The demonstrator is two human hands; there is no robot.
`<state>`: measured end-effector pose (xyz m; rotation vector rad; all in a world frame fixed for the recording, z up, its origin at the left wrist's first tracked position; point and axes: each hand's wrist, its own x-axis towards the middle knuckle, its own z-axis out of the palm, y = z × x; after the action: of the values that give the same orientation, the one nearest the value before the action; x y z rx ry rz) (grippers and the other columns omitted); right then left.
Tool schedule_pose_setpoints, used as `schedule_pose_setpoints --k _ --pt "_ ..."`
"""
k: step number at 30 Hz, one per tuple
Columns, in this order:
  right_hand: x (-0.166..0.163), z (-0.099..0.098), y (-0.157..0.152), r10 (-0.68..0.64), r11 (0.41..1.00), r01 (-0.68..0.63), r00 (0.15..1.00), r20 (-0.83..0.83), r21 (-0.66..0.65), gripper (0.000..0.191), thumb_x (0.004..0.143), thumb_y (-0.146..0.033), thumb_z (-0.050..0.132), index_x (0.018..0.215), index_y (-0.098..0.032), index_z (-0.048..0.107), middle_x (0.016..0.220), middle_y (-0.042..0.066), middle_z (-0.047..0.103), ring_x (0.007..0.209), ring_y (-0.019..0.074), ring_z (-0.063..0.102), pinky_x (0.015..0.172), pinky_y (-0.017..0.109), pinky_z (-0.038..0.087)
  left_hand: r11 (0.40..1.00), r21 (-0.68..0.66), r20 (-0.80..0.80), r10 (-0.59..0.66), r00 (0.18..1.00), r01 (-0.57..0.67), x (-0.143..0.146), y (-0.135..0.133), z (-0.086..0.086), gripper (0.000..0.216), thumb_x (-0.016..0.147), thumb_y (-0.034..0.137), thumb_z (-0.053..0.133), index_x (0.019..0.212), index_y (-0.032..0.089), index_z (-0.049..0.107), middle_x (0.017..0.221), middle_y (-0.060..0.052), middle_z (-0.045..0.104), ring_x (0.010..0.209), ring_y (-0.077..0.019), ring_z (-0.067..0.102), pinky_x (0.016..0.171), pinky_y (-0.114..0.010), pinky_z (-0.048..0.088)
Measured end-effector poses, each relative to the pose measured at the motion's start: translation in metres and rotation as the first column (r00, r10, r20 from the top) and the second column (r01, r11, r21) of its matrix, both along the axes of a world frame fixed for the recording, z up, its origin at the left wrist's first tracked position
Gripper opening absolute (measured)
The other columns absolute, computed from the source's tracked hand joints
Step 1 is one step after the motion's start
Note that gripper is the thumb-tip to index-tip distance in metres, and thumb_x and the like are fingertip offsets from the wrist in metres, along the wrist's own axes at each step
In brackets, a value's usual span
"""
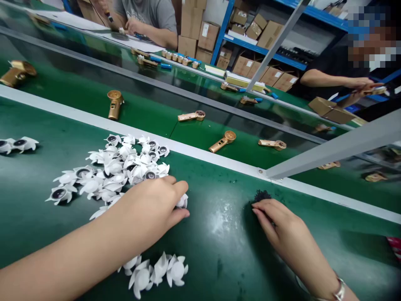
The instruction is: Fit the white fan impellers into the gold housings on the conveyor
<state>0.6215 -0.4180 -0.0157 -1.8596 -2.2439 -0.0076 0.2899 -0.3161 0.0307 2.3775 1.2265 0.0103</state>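
Note:
My left hand [163, 200] is closed around a white fan blade [182, 201], part of which shows between thumb and fingers. Beside and beneath that arm lies a loose heap of white fan blades [114, 165], some with their dark round hubs facing up. A smaller group of fan blades [140, 278] sits nearer me, partly hidden by my forearm. My right hand [277, 215] pinches at the edge of a small pile of tiny black parts [262, 195]; whatever is between the fingertips is too small to make out.
Gold handheld fan housings [223, 141] lie spaced along the green belt [169, 125] behind a white rail [200, 154]. A slanted metal post [328, 144] rises at right. Two people work across the line, one in a grey shirt [153, 19]. Cardboard boxes [208, 35] stand behind.

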Motion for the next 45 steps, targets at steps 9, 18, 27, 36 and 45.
schedule_pose_setpoints --k 9,18,27,36,45 --pt "-0.026 0.018 0.024 0.138 0.990 -0.136 0.987 -0.079 0.031 0.018 0.100 -0.024 0.049 0.086 -0.020 0.060 0.085 0.005 0.065 0.072 0.0183 0.063 0.064 0.032 0.050 0.799 -0.602 0.504 0.396 0.768 -0.017 0.017 -0.001 0.006 0.031 0.076 0.034 0.082 0.099 0.023 0.066 0.087 0.001 0.067 0.081 -0.0165 0.067 0.074 -0.029 0.054" --pt "-0.109 0.067 0.043 0.253 0.955 -0.293 0.744 -0.618 0.037 0.013 0.099 -0.016 0.050 0.092 -0.026 0.055 0.087 -0.003 0.058 0.076 0.0084 0.059 0.067 0.019 0.049 0.499 -0.788 0.613 0.697 0.373 0.361 0.028 -0.012 -0.002 0.044 0.062 0.010 0.092 0.092 0.019 0.062 0.073 0.005 0.072 0.070 -0.0073 0.070 0.073 -0.020 0.055" --pt "-0.115 0.062 0.046 0.289 0.956 -0.227 0.842 -0.455 0.186 0.012 0.096 -0.014 0.054 0.089 -0.024 0.055 0.084 -0.002 0.061 0.071 0.0082 0.061 0.062 0.017 0.049 0.514 -0.777 0.624 0.704 0.338 0.363 0.027 -0.009 -0.005 0.046 0.056 0.007 0.094 0.087 0.017 0.061 0.074 0.001 0.073 0.070 -0.0100 0.071 0.069 -0.020 0.053" --pt "-0.115 0.068 0.118 0.442 0.885 -0.363 0.851 -0.282 0.292 0.025 0.100 -0.024 0.043 0.113 -0.022 0.064 0.101 0.007 0.071 0.090 0.0202 0.070 0.080 0.033 0.056 0.623 -0.730 0.658 0.752 0.040 0.280 0.015 0.010 0.008 0.038 0.070 0.013 0.090 0.094 0.016 0.061 0.078 0.002 0.076 0.072 -0.0078 0.073 0.074 -0.018 0.056" --pt "-0.211 0.032 0.360 0.145 0.984 -0.162 0.971 -0.189 -0.078 0.037 0.097 -0.036 0.063 0.130 -0.018 0.060 0.132 0.010 0.061 0.112 0.0242 0.063 0.094 0.047 0.055 0.666 -0.736 0.670 0.742 -0.009 0.127 -0.002 0.033 0.013 0.038 0.071 0.018 0.089 0.101 0.016 0.065 0.092 0.003 0.066 0.066 -0.0042 0.067 0.063 -0.015 0.051"
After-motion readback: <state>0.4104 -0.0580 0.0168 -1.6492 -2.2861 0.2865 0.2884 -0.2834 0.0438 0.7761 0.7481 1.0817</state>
